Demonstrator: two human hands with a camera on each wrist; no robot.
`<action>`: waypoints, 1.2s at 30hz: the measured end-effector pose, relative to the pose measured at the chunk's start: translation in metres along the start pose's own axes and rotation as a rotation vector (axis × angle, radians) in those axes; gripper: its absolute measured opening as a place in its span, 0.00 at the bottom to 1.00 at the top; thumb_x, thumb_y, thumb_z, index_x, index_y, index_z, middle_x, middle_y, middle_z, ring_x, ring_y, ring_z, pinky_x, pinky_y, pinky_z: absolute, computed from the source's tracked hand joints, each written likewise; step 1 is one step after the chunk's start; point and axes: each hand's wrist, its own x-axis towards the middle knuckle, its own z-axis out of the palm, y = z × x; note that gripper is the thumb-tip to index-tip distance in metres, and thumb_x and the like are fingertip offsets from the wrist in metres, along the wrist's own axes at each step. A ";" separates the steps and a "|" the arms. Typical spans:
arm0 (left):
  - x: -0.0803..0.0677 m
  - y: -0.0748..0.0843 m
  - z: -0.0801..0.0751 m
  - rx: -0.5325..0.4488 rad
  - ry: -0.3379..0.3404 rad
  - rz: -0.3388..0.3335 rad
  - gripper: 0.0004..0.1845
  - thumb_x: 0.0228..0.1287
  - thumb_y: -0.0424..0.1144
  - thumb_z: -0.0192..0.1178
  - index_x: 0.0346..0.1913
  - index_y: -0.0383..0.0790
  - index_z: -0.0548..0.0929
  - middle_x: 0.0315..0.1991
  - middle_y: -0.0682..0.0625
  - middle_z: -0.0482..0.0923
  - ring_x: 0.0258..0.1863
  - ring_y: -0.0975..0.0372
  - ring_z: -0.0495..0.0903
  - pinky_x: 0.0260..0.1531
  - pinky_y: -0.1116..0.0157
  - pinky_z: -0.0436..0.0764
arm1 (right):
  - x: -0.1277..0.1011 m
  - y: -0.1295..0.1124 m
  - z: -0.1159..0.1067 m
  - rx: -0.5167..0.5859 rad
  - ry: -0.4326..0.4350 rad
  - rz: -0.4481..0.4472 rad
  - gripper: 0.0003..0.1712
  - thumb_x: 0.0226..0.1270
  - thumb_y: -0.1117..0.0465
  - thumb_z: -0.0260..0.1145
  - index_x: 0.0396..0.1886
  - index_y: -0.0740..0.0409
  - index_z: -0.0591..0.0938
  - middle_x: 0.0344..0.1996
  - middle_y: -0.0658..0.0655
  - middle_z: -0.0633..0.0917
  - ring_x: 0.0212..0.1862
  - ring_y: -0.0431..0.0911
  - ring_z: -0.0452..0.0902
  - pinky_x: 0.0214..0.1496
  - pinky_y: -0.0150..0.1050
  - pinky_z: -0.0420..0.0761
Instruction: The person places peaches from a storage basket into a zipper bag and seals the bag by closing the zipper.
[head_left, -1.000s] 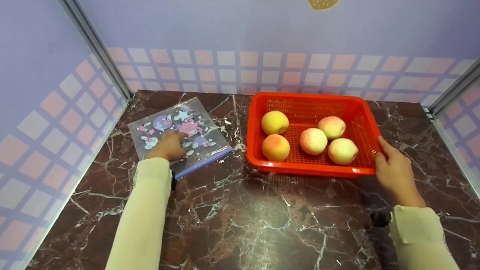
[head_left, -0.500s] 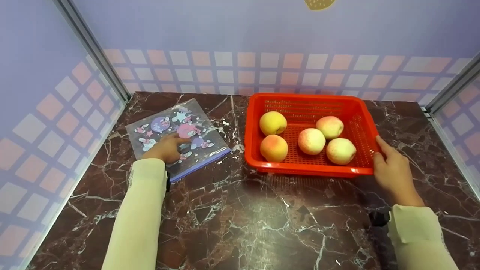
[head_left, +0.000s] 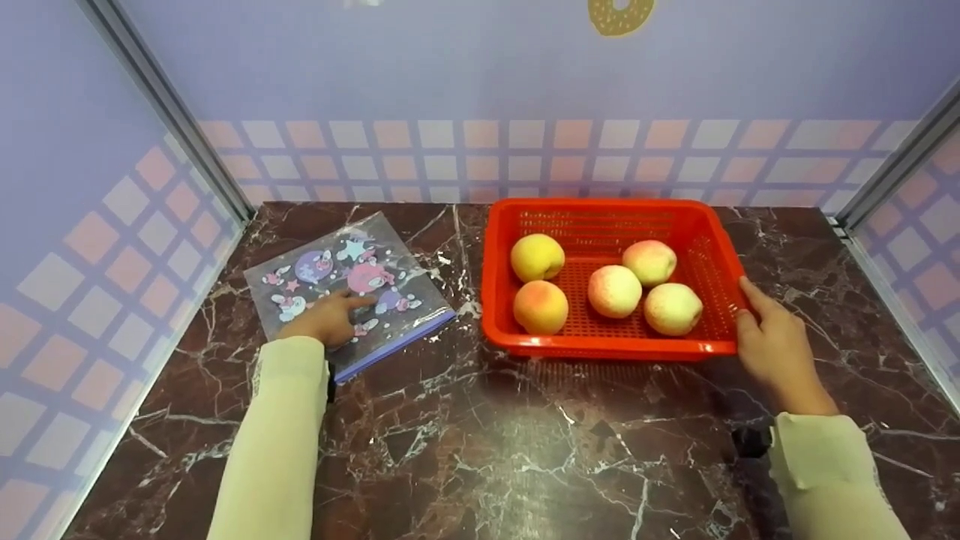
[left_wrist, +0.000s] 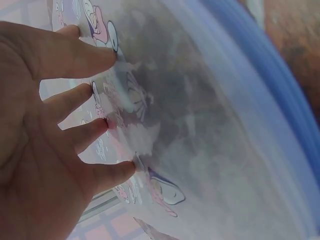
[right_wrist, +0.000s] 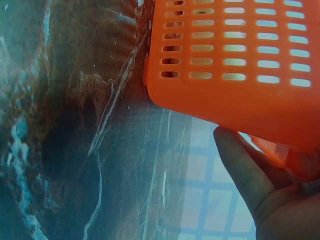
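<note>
Dark marble bench (head_left: 480, 450), white-veined, boxed in by lilac walls with a checked band. Left grip (head_left: 324, 321): fingers straight, pressed flat on the printed zip bag (head_left: 349, 289) near the bench's back-left corner; this pins the slippery plastic, its blue seal edge toward me. Right grip (head_left: 772, 349): hand against the right wall of the red basket (head_left: 720, 247), thumb on its outer side in the wrist view; whether fingers hook the rim, I cannot tell. Basket sits mid-bench toward the back edge, steadied so its five peaches (head_left: 614, 291) don't roll. Bag and basket apart.
</note>
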 end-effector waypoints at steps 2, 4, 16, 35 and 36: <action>0.001 -0.001 0.002 0.002 -0.005 0.007 0.45 0.50 0.22 0.49 0.74 0.54 0.61 0.76 0.33 0.44 0.71 0.33 0.50 0.48 0.49 0.72 | -0.001 0.001 0.001 -0.002 0.001 -0.006 0.30 0.72 0.61 0.45 0.73 0.57 0.62 0.66 0.74 0.68 0.63 0.71 0.66 0.61 0.67 0.65; 0.002 -0.001 0.002 0.008 -0.002 0.014 0.46 0.48 0.21 0.49 0.74 0.54 0.61 0.75 0.32 0.45 0.71 0.32 0.52 0.46 0.50 0.72 | -0.001 0.001 0.001 0.000 0.000 -0.009 0.30 0.72 0.61 0.46 0.73 0.57 0.62 0.66 0.74 0.68 0.63 0.71 0.66 0.61 0.67 0.65; 0.001 -0.001 -0.001 0.001 0.011 0.022 0.43 0.51 0.23 0.49 0.73 0.54 0.64 0.75 0.34 0.49 0.65 0.39 0.64 0.46 0.53 0.74 | -0.002 0.002 0.000 0.009 -0.004 -0.001 0.30 0.72 0.61 0.45 0.74 0.56 0.61 0.67 0.73 0.67 0.65 0.71 0.64 0.63 0.67 0.63; 0.001 0.000 -0.003 -0.013 -0.022 -0.004 0.43 0.50 0.26 0.51 0.73 0.54 0.63 0.75 0.34 0.47 0.67 0.37 0.61 0.52 0.49 0.72 | -0.001 0.002 0.001 0.025 -0.002 0.017 0.30 0.73 0.60 0.45 0.74 0.54 0.61 0.67 0.73 0.66 0.64 0.71 0.65 0.62 0.67 0.63; 0.001 0.001 -0.003 -0.015 -0.023 -0.005 0.43 0.50 0.26 0.51 0.73 0.54 0.63 0.75 0.34 0.47 0.67 0.38 0.61 0.52 0.49 0.72 | -0.001 0.003 0.001 0.025 -0.001 0.019 0.30 0.73 0.59 0.45 0.74 0.54 0.61 0.67 0.73 0.67 0.64 0.71 0.65 0.62 0.67 0.63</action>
